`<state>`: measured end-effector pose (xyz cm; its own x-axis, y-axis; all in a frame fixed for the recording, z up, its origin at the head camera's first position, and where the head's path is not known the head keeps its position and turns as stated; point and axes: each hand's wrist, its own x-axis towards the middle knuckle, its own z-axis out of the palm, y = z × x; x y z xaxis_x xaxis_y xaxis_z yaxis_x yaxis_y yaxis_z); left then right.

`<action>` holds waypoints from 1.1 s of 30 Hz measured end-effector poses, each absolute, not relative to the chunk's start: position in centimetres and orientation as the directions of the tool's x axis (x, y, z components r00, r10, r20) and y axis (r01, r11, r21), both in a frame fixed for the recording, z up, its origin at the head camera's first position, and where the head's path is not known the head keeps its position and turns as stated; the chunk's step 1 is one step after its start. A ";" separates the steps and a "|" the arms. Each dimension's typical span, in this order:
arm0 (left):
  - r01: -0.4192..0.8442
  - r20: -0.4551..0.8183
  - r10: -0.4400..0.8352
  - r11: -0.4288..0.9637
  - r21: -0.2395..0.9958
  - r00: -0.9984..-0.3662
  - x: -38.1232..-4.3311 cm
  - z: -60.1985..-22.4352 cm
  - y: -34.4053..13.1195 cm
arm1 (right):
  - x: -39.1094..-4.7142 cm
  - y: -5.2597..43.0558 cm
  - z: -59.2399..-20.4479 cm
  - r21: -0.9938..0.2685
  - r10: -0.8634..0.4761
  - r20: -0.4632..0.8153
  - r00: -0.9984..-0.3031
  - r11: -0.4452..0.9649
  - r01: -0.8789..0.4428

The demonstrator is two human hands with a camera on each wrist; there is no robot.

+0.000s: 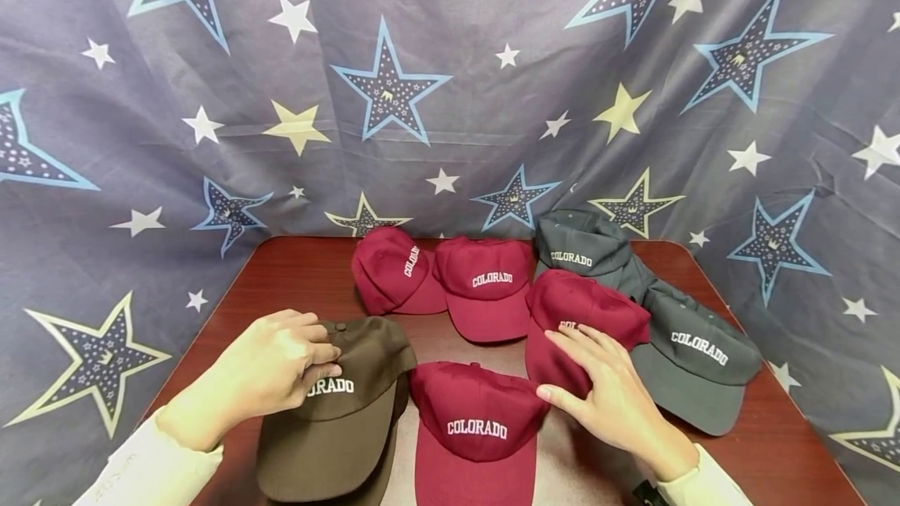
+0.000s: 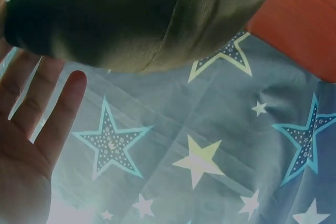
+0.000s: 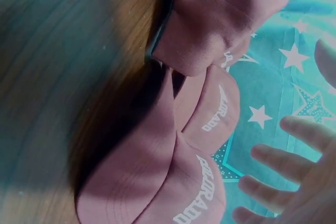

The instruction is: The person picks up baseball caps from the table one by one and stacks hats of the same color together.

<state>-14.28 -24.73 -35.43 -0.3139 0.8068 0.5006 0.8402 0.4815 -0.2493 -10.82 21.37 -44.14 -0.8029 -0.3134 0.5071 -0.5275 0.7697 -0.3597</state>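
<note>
My left hand [image 1: 281, 365] is at the crown of a brown cap [image 1: 351, 404], thumb and fingertips together on its front, covering the start of its white lettering. A second brown cap shows under its brim. In the left wrist view the left hand's lower fingers [image 2: 63, 114] reach to the edge of the brown cap [image 2: 131, 19]. My right hand [image 1: 608, 389], fingers spread and nearly straight, overlaps the front of a maroon cap [image 1: 583, 299]. Between the hands lies another maroon cap [image 1: 474, 412], brim toward me. The right wrist view shows the right fingers [image 3: 283, 161] apart, holding nothing.
Two more maroon caps, one sideways [image 1: 390, 272] and one facing me [image 1: 485, 279], sit at the back of the dark red table [image 1: 295, 272]. Dark grey caps [image 1: 703, 350] line the right side. A star-patterned curtain [image 1: 450, 162] hangs behind the table.
</note>
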 end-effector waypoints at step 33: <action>0.767 0.318 0.760 0.627 -0.135 -0.566 -13.0 -39.4 -24.6 | -11.0 21.1 -44.5 -0.350 -0.322 0.519 -0.792 0.765 -0.540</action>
<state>-13.03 -24.55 -39.35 -0.5661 0.7605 0.3181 0.7669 0.6274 -0.1349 -11.00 21.08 -44.45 -0.7918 -0.3217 0.5191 -0.5404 0.7651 -0.3501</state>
